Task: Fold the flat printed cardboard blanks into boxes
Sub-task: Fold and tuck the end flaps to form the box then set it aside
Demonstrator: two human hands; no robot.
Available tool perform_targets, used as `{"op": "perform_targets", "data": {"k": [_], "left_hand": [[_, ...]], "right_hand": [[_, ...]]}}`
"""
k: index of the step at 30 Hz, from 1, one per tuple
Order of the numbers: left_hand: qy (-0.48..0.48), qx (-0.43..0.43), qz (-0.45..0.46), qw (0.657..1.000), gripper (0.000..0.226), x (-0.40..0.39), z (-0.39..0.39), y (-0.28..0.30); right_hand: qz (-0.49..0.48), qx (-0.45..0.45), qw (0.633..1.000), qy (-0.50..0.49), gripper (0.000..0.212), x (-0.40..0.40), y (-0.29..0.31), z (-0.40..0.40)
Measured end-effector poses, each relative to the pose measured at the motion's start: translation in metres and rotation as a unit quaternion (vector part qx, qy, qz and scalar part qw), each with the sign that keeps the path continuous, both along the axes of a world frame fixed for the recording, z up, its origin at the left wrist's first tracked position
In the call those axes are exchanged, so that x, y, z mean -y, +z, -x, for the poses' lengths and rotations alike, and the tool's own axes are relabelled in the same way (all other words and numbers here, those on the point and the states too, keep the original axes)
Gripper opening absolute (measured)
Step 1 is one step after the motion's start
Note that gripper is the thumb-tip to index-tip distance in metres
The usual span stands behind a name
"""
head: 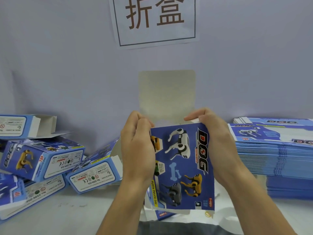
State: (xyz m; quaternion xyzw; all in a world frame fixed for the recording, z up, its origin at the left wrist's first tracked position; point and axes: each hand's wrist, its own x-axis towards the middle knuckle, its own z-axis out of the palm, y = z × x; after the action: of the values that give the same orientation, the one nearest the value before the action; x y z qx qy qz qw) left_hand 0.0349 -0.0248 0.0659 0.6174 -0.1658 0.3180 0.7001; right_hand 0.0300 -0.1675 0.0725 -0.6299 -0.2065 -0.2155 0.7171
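**Top flap up, box half-formed between two hands**

The blue printed cardboard box with toy robot dogs and the word DOG on its face (183,167) is held up in the middle of the scene, just above the near edge of the white tabletop (76,211). Its plain grey top flap (166,92) stands upright at the far end, not yet folded in. The left hand (137,150) grips the box's left edge, fingers curled round it near the top corner. The right hand (215,141) holds the right edge, its thumb pressing a small side flap inward at the opening.

I'd judge the risk is here: if the side flaps spring back before the big flap comes down, the tuck will jam or crease. Squeezing too hard could flatten the sleeve again.

To the left lies a loose heap of finished blue boxes (44,160), some with ends open. To the right sits a tall stack of flat blue blanks (277,160). On the far wall hangs a white paper sign with two large characters (155,19).
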Motion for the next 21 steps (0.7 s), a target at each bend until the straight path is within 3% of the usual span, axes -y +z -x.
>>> {"op": "perform_targets", "data": {"k": [3, 5, 7, 9, 12, 13, 14, 17, 19, 21], "left_hand": [[-0.008, 0.002, -0.011, 1.0, 0.016, 0.002, 0.005, 0.003], [-0.023, -0.018, 0.016, 0.999, 0.039, 0.0, 0.007, 0.004], [-0.031, -0.039, 0.001, 0.999, 0.059, -0.003, 0.007, 0.005], [-0.032, -0.041, -0.019, 0.998, 0.053, -0.005, 0.007, 0.006], [-0.05, -0.027, 0.025, 0.998, 0.023, -0.006, 0.007, 0.007], [-0.063, -0.017, 0.042, 0.997, 0.023, -0.005, 0.008, 0.007], [-0.083, -0.003, 0.062, 0.995, 0.03, -0.005, 0.009, 0.006], [-0.112, 0.004, 0.096, 0.989, 0.048, -0.004, 0.012, 0.006], [-0.084, -0.018, 0.067, 0.994, 0.049, -0.005, 0.01, 0.006], [-0.085, -0.024, 0.039, 0.995, 0.036, -0.008, 0.004, 0.004]], "right_hand": [[-0.026, 0.004, 0.999, 0.017, 0.026, 0.003, -0.001, 0.002], [-0.019, 0.003, 1.0, 0.018, 0.042, 0.005, -0.002, 0.0], [0.003, 0.007, 0.999, 0.045, 0.044, 0.005, 0.0, 0.0], [0.005, 0.002, 0.998, 0.063, 0.039, 0.001, 0.001, 0.002], [-0.032, 0.016, 0.998, 0.058, 0.025, -0.002, -0.001, 0.003], [-0.048, 0.035, 0.997, 0.057, 0.021, -0.003, -0.003, 0.003], [-0.065, 0.04, 0.996, 0.048, 0.027, -0.004, -0.006, 0.003], [-0.084, 0.01, 0.995, 0.046, 0.071, -0.004, -0.012, 0.007], [-0.04, 0.03, 0.997, 0.06, 0.064, -0.003, -0.007, 0.005], [-0.023, 0.036, 0.997, 0.061, 0.041, 0.001, -0.002, 0.001]]}}
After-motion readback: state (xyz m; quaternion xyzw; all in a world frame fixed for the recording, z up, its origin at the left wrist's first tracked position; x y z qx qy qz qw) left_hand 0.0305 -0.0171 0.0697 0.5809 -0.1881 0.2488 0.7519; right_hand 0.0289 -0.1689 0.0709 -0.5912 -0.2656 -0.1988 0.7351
